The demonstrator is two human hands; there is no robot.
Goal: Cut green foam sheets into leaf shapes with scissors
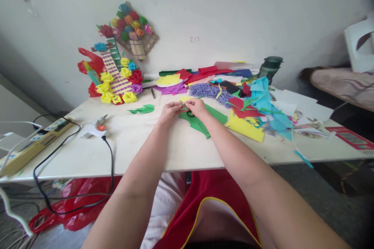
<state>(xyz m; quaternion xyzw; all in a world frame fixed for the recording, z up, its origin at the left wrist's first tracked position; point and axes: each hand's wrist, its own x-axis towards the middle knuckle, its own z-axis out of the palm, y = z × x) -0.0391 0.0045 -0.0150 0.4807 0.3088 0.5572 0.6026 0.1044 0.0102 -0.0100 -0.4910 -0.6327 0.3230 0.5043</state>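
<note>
Over the middle of the table, my left hand point(172, 110) and my right hand point(196, 107) meet with their fingertips pinched together. Between them shows a small green piece point(184, 105), too small to make out in detail. Under my right hand lies a green felt sheet point(201, 125) with a jagged cut edge. A black loop, like a scissors handle point(190, 114), pokes out just below my fingers, and the rest of it is hidden. Left of my hands, several cut green leaf shapes point(143, 109) rest on the tabletop.
Felt flowers on a woven stand point(118, 74) rise at the back left. A glue gun point(97, 128) and a power strip point(37, 144) with trailing cords sit at left. Purple yarn point(210, 92), yellow felt point(245, 126), blue scraps point(260, 89) and a dark bottle point(270, 68) crowd the right.
</note>
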